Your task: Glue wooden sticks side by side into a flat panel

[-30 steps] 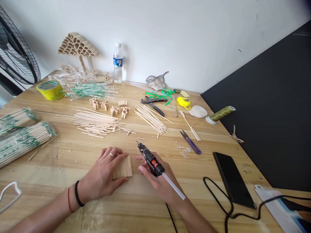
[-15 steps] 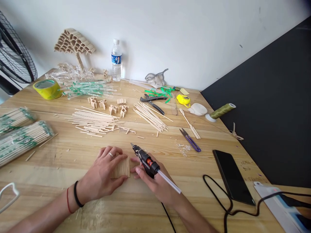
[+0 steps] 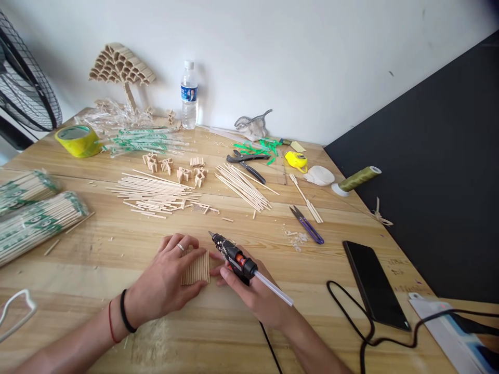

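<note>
My left hand (image 3: 169, 275) grips a small flat row of short wooden sticks (image 3: 197, 268) lying on the table, fingers at its far edge and thumb at its near edge. A black glue gun (image 3: 236, 257) with a clear glue stick (image 3: 273, 289) in its back is in my right hand (image 3: 253, 291). Its nozzle points up and left, above the table beyond the row. Fingers of my right hand reach to the right edge of the row. Farther back lie loose sticks (image 3: 156, 189), longer sticks (image 3: 244, 187) and small stick assemblies (image 3: 184, 174).
Bagged sticks (image 3: 42, 223) and yellow tape (image 3: 78, 141) are at left. A bottle (image 3: 189, 98) and stick tree model (image 3: 122, 67) stand behind. Purple snips (image 3: 307, 226), pliers (image 3: 249, 163), a tape measure (image 3: 295, 161), a phone (image 3: 376, 283) and black cable (image 3: 346, 301) lie right.
The whole view has shifted slightly, with things appearing a little farther right. Both hands keep nearly the same pose around the stick row and glue gun.
</note>
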`<state>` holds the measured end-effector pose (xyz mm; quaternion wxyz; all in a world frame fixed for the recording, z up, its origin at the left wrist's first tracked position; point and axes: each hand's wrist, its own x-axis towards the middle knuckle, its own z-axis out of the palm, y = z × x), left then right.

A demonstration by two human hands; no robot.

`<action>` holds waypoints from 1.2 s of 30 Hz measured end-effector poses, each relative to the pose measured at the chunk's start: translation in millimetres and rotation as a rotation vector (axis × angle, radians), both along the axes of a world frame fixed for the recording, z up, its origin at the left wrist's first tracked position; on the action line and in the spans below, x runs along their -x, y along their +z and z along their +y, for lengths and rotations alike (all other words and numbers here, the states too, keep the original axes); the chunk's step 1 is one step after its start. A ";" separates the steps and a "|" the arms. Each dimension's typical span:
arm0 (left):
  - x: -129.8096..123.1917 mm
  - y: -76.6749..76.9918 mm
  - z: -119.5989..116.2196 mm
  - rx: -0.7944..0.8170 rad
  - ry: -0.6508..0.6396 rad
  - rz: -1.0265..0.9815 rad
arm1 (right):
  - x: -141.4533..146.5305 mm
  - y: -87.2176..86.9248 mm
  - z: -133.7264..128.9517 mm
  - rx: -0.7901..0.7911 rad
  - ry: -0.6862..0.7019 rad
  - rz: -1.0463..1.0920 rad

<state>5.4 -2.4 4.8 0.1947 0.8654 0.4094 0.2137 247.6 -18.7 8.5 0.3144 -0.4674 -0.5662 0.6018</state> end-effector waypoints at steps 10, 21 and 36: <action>2.8 -4.8 -1.3 -0.026 0.009 -0.002 | 5.0 -4.4 2.1 -0.004 -0.069 -0.169; 3.5 -4.3 0.5 0.016 -0.012 -0.048 | 13.9 -12.6 0.0 -0.179 -0.061 -0.374; 3.4 -5.2 2.0 0.011 0.020 -0.054 | 20.2 -5.4 0.5 -0.179 -0.067 -0.312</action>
